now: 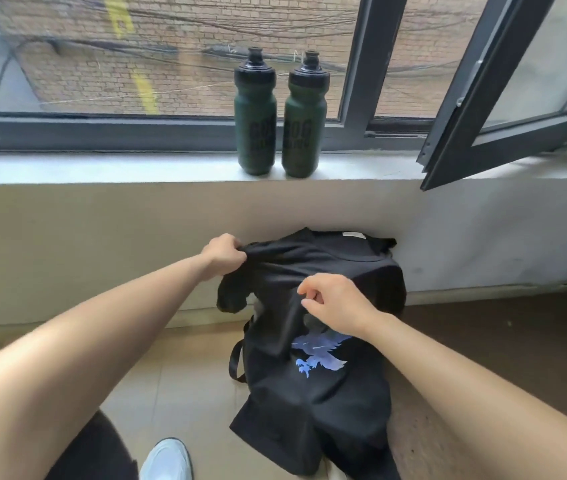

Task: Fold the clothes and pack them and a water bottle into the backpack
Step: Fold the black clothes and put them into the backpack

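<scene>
So the left hand (224, 252) is gripping the black shirt (313, 403) by its far left shoulder, fingers curled tight round a bunch of fabric and holding it up a bit. The right hand (335, 303) is hovering over the middle of the shirt, just beyond the blue bird print (320, 355). Its fingers are curled in, thumb and forefinger close together, and honestly I can't tell if it's pinching cloth. The shirt is lying draped over the backpack (236, 362) on the floor by the wall, with only a black strap poking out left. The left bottle (256, 112) and right bottle (304, 119), both green, are standing side by side on the windowsill (102, 166), far beyond the shirt.
</scene>
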`<state>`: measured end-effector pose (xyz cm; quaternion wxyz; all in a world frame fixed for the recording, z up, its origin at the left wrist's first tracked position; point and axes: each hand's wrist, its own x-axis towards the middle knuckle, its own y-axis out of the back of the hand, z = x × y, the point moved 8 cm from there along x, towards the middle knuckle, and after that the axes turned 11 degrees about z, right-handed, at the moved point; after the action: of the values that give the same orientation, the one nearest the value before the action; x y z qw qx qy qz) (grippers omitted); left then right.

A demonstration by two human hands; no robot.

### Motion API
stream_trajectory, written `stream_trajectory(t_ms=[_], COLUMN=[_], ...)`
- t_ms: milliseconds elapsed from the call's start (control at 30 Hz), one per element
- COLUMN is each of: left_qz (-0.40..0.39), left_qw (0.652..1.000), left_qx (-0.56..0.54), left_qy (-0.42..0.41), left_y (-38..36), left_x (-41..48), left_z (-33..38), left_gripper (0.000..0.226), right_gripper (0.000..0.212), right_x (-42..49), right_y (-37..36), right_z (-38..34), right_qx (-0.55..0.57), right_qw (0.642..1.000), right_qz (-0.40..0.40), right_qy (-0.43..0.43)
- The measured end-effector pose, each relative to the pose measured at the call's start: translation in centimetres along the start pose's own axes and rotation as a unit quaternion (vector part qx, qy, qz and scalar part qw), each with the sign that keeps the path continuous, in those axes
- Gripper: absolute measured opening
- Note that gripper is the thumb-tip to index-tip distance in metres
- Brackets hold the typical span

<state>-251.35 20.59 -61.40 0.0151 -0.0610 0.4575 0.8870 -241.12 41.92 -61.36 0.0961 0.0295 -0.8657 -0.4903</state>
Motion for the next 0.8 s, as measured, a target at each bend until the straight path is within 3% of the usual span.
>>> stream_trajectory(t_ms=[167, 300, 400, 467, 600, 700, 800], left_qz=[-0.026, -0.065, -0.09, -0.126, -0.154, -0.089, -0.032], left_qw=[0.996, 0.988, 0.977, 0.972, 0.962, 0.974, 0.978], left_qx=[-0.082, -0.138, -0.196, -0.2, -0.224, -0.207, -0.204], left_qy=[-0.033, -0.034, -0.003, 0.0, -0.022, -0.032, -0.025], left_y=[3.5, 4.0, 3.2, 2.4, 1.7, 1.9, 1.9], left_x=[-0.3, -0.6, -0.7, -0.9, -1.5, -0.8, 0.0], left_z=[2.3, 3.3, 3.0, 3.0, 3.4, 2.3, 1.0], left_gripper=[0.021, 0.022, 0.023, 0.023, 0.024, 0.02, 0.01], right_gripper=[0.04, 0.051, 0.058, 0.056, 0.01, 0.006, 0.01], right_x=[-0.8, -0.8, -0.2, 0.2, 0.6, 0.3, -0.4], right_y=[-3.0, -4.5, -5.4, -5.9, -6.4, -6.9, -6.2], right_z=[-1.0, -3.0, -5.3, -6.2, -5.1, -4.4, -3.3], right_qx=[0.192, 0.374, 0.451, 0.466, 0.441, 0.414, 0.418], right_qw=[0.976, 0.912, 0.871, 0.856, 0.846, 0.867, 0.866], right_qz=[0.026, 0.031, 0.046, 0.086, 0.183, 0.171, 0.183], right_qy=[-0.1, -0.166, -0.187, -0.205, -0.239, -0.218, -0.204])
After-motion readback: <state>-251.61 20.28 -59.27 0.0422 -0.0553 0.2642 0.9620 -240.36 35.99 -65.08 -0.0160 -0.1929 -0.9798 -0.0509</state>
